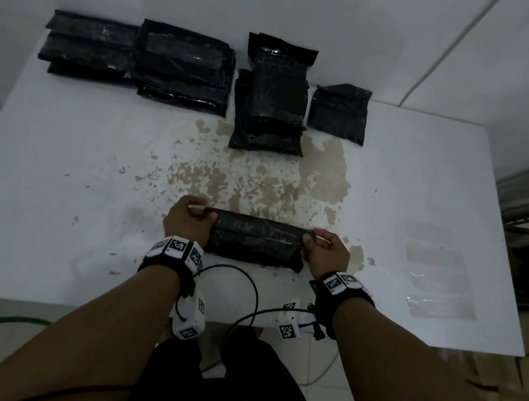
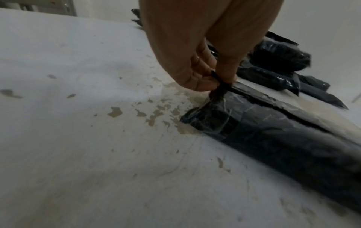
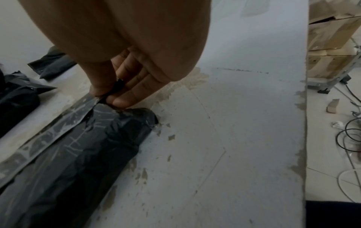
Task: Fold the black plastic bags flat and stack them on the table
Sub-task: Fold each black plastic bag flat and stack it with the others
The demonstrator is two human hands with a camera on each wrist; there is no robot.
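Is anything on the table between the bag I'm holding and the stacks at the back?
Nothing visible: only bare, stained table lies between the bag and the stacks.

Black plastic bag (image 1: 255, 240): thin glossy film, creased, pale scuff lines. Stacked bags (image 1: 180, 65) at 12 o'clock: same shiny black plastic. Table (image 1: 73, 152): matt white coating, flaked to tan patches. Clear glossy plastic sleeves (image 1: 440, 283) at 3 o'clock.
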